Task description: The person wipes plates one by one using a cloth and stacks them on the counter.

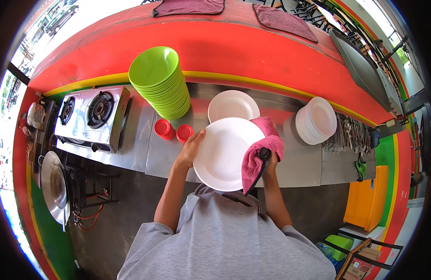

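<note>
A round white plate is held over the counter's front edge, tilted towards me. My left hand grips its left rim, with the thumb on the front face. At the plate's right side my right hand is closed on a pink cloth with black edging, which lies against the rim and partly hides the fingers. Just behind is another white plate on the steel counter. Two red lidded containers stand to the left, in front of a tall stack of green bowls.
On the right stand a stack of white plates and a pile of cutlery. A two-burner gas stove is at the left, with a wok below it. Pink cloths and grey trays rest on the red ledge.
</note>
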`<move>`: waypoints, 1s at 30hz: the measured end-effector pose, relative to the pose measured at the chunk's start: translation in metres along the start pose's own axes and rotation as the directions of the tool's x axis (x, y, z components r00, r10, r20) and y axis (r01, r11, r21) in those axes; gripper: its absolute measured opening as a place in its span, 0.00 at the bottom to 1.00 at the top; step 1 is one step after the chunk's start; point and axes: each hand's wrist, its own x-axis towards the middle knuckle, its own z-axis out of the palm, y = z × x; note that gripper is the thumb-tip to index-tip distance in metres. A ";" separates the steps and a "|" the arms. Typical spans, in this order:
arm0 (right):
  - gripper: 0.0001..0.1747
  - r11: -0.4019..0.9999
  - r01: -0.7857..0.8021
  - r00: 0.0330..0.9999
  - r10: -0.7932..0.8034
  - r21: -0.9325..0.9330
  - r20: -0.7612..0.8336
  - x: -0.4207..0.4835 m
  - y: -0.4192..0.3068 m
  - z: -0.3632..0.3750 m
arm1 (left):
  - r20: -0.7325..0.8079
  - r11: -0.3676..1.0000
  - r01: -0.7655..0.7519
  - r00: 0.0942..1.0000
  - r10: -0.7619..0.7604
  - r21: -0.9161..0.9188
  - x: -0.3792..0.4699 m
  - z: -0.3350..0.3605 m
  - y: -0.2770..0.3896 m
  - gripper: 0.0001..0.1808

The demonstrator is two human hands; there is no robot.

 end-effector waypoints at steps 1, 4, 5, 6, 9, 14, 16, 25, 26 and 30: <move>0.20 1.000 0.007 1.000 -0.007 0.000 -0.007 -0.001 0.004 0.005 | 0.017 0.991 0.127 0.992 -0.126 -0.036 -0.002 0.000 -0.005 0.27; 0.24 0.945 0.324 0.935 -0.311 0.054 -0.170 0.017 0.012 0.024 | 0.101 0.956 0.232 0.971 -0.216 -0.182 -0.008 0.017 -0.022 0.27; 0.24 0.943 0.329 0.934 -0.316 0.055 -0.169 0.020 0.008 0.016 | 0.160 0.929 0.216 0.972 -0.174 -0.300 -0.009 0.025 -0.027 0.26; 0.23 0.936 0.222 0.956 -0.154 0.274 -0.251 0.023 0.004 0.000 | 0.166 0.931 0.214 0.971 -0.170 -0.296 -0.010 0.030 -0.032 0.26; 0.17 0.963 0.240 0.897 -0.174 0.119 -0.406 0.037 0.007 -0.010 | 0.094 0.759 0.023 0.994 0.050 -0.651 -0.015 0.047 -0.051 0.30; 0.13 0.901 0.109 0.773 -0.343 -0.421 -0.534 0.043 -0.030 0.012 | -0.315 0.791 -0.540 0.726 0.611 0.288 -0.016 0.068 -0.090 0.33; 0.14 0.890 0.125 0.773 -0.365 -0.439 -0.519 0.046 -0.038 0.003 | -0.258 0.674 -0.520 0.657 0.708 0.524 -0.018 0.083 -0.082 0.33; 0.28 -0.031 0.600 0.800 0.000 -0.800 0.600 0.047 -0.097 0.011 | -0.262 0.859 -0.298 0.866 0.427 0.415 -0.004 0.143 -0.075 0.36; 0.34 0.132 0.475 0.879 -0.028 -0.870 0.476 0.038 -0.092 0.004 | -0.262 0.857 -0.295 0.865 0.427 0.421 -0.002 0.148 -0.074 0.36; 0.46 0.450 0.276 0.949 0.012 -0.849 0.315 0.005 -0.087 -0.004 | -0.261 0.910 -0.262 0.899 0.351 0.322 -0.004 0.178 -0.077 0.39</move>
